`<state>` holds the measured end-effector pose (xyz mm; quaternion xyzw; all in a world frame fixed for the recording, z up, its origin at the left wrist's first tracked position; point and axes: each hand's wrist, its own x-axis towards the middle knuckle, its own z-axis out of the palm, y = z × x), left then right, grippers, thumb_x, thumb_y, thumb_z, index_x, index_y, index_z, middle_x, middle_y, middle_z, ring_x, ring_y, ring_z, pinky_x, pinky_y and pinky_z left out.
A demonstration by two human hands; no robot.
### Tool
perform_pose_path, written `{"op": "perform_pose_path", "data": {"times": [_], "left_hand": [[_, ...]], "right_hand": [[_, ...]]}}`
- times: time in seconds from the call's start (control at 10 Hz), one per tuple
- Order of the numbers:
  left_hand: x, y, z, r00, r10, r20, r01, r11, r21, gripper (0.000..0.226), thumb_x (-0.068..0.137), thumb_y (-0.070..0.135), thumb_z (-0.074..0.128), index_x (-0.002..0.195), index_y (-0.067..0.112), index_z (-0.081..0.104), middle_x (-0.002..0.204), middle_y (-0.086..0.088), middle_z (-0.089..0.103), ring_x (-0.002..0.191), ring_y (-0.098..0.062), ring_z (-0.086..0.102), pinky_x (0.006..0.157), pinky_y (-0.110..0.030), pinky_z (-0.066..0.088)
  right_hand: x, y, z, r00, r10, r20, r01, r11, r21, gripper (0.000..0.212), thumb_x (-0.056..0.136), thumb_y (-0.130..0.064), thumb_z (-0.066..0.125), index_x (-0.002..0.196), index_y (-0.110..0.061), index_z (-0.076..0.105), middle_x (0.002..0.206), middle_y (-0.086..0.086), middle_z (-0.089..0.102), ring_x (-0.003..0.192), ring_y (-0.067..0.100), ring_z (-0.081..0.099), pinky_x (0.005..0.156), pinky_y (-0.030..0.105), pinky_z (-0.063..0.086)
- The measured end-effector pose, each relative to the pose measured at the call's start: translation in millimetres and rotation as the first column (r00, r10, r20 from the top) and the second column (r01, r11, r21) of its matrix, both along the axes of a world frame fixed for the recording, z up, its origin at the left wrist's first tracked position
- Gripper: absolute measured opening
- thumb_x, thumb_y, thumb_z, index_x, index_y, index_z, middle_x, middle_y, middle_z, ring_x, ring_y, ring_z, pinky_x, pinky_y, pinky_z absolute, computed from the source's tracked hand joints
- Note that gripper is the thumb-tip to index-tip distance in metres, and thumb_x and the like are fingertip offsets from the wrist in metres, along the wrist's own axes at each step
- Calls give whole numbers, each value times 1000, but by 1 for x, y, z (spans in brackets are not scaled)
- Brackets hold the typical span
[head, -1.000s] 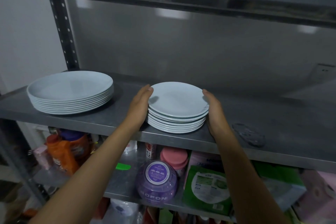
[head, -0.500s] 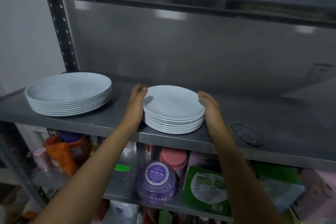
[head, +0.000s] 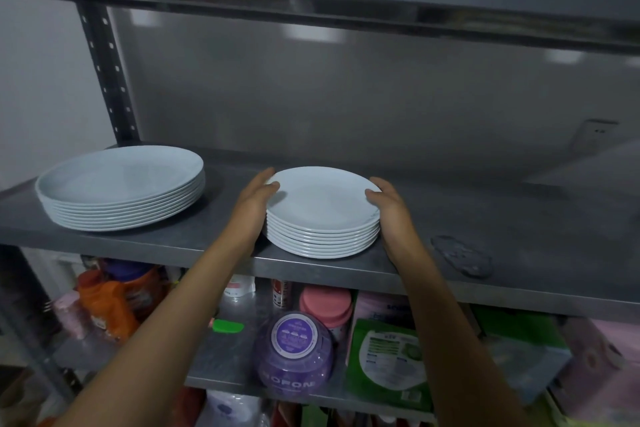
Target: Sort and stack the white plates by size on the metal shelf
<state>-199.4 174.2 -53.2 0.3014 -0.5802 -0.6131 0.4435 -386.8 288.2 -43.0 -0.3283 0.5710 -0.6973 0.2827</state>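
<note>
A stack of several small white plates (head: 320, 208) stands near the front edge of the metal shelf (head: 485, 218). My left hand (head: 254, 204) presses against the stack's left side and my right hand (head: 389, 210) against its right side, fingers curled over the top rim. To the left on the same shelf rests a stack of several large white plates (head: 121, 184), apart from both hands.
A dark flat mat-like item (head: 462, 255) lies on the shelf right of the small stack. The upright post (head: 107, 73) rises at the back left. Below, the lower shelf holds an orange bottle (head: 110, 305), a purple container (head: 294, 354) and green packets (head: 384, 360).
Both hands have slid the small plate stack a little to the left, toward the large stack, and kept their hold on its sides.
</note>
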Motion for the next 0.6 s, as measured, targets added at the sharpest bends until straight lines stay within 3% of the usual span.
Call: {"op": "perform_pose_path", "data": {"times": [0.2, 0.3, 0.4, 0.5, 0.6], "left_hand": [[-1, 1, -1, 1000, 13, -27, -13, 1000, 7, 46, 83, 25, 52, 129, 28, 55, 129, -4, 60, 115, -22, 58, 105, -45, 40], [-1, 2, 2, 999, 25, -28, -25, 1000, -12, 46, 83, 27, 52, 129, 25, 55, 132, -4, 57, 118, -21, 55, 106, -43, 39], [-1, 10, 4, 994, 104, -31, -107, 990, -94, 38, 98, 21, 42, 135, 18, 50, 138, 2, 51, 121, -12, 49, 99, -22, 39], [3, 22, 11, 986, 161, 45, -150, 969, -196, 43, 102, 30, 37, 144, 23, 38, 145, 11, 38, 129, -5, 37, 103, -20, 28], [11, 32, 14, 972, 202, 124, -144, 918, -369, 49, 102, 37, 34, 149, 28, 24, 155, 12, 22, 140, -4, 20, 115, -28, 16]], "right_hand": [[1, -1, 3, 1000, -9, 2, 9, 1000, 11, 38, 91, 5, 42, 125, -7, 52, 106, 11, 60, 84, 18, 60, 65, 19, 49], [1, -2, 3, 1000, -15, 6, 15, 1000, 19, 40, 91, 2, 43, 128, -7, 52, 114, 14, 62, 96, 24, 60, 73, 25, 48], [1, -2, -1, 999, -33, 1, 33, 999, 22, 38, 93, -4, 45, 129, -11, 54, 125, 12, 62, 107, 24, 61, 88, 32, 48], [13, 6, 6, 974, -196, -109, 192, 980, -45, 39, 96, -8, 46, 133, -17, 53, 134, 1, 56, 118, 15, 55, 102, 32, 43], [35, 22, 15, 907, -342, -245, 295, 933, -209, 38, 97, -13, 45, 132, -26, 53, 135, -12, 53, 122, 7, 50, 108, 35, 40]]}}
